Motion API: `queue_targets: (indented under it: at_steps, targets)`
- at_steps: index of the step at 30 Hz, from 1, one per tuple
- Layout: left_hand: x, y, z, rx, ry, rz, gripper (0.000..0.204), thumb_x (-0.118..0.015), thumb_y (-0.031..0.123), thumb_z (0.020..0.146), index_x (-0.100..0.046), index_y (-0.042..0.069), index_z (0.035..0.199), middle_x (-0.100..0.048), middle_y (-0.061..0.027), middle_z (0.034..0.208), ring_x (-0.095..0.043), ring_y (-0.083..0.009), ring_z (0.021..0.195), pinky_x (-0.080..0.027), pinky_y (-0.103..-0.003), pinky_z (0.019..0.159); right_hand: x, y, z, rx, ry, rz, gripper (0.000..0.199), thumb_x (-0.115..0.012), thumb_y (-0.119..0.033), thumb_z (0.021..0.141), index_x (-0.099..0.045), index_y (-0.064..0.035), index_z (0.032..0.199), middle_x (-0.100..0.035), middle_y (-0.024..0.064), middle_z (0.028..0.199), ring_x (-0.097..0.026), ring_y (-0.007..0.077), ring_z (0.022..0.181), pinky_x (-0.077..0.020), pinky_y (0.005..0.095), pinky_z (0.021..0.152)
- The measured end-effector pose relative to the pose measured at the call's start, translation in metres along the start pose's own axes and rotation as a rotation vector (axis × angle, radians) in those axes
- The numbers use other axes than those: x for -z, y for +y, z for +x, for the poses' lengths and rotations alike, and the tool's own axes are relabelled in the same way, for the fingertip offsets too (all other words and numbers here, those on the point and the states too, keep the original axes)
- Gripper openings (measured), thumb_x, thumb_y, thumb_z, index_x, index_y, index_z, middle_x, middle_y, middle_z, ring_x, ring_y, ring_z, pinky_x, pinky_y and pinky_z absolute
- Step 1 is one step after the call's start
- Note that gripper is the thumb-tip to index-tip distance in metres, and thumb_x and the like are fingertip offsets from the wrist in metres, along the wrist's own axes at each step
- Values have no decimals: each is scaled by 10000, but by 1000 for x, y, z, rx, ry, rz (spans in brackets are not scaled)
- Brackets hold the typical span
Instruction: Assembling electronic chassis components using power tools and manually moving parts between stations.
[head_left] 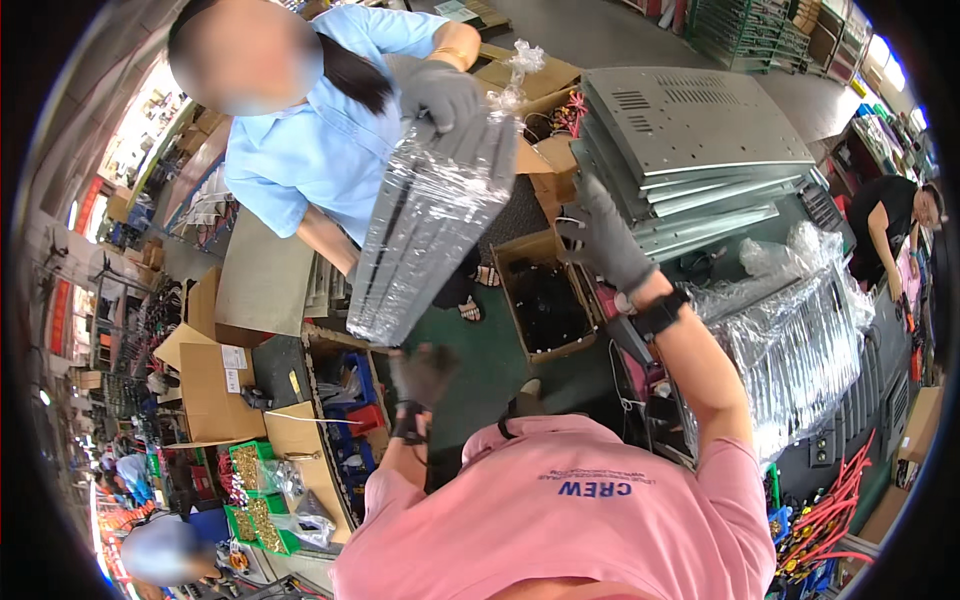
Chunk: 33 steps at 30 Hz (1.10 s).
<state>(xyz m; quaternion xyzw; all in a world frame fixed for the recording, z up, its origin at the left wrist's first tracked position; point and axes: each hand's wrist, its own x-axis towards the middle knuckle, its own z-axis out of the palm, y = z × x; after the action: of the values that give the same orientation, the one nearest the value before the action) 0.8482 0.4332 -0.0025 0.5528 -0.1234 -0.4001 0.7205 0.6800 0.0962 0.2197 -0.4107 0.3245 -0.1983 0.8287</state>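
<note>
A co-worker in a light blue shirt holds up a bundle of grey metal strips (435, 225) wrapped in clear film, with a gloved hand (443, 97) at its top. Just below the bundle's lower end is my left hand (422, 375), in a grey glove and blurred by motion; its fingers look apart, and I see nothing in them. My right hand (608, 240), gloved too, is raised with fingers spread and holds nothing. It is nearest to the left side of a stack of grey metal panels (700, 120); whether it touches them I cannot tell.
An open carton (545, 345) with dark contents stands on the floor between my arms. Film-wrapped metal parts (790, 360) lie at the right, beside red cables (835, 500). At the left are cardboard boxes (215, 390) and green bins (268, 525) of small brass-coloured parts.
</note>
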Motion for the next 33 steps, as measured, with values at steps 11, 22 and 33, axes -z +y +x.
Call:
queue_targets:
  at_steps: [11, 22, 33]
  targets:
    - [71, -21, 6, 138, -455, -799, 658, -340, 568, 872, -359, 97, 1333, -392, -132, 1338, -383, -304, 1216, -308, -490, 1004, -33, -41, 41, 380, -321, 173, 488, -403, -441, 923, -485, -62, 1220, -597, 75, 1073, -565, 173, 959, -424, 301, 900]
    - [-132, 83, -16, 404, -622, -876, 667, -401, 589, 840, -420, 99, 1293, -458, -120, 1285, -457, -298, 1151, -355, -470, 972, 75, -44, -54, 428, -133, 183, 493, -382, -428, 933, -464, -52, 1240, -559, 82, 1140, -526, 176, 1028, -396, 306, 931]
    - [-271, 59, -33, 542, -798, -554, 550, -447, 477, 884, -494, 23, 1190, -596, -97, 1057, -577, -182, 924, -474, -311, 826, 255, -83, -207, 524, 61, 195, 498, -361, -416, 942, -443, -42, 1261, -521, 89, 1207, -487, 179, 1098, -368, 311, 961]
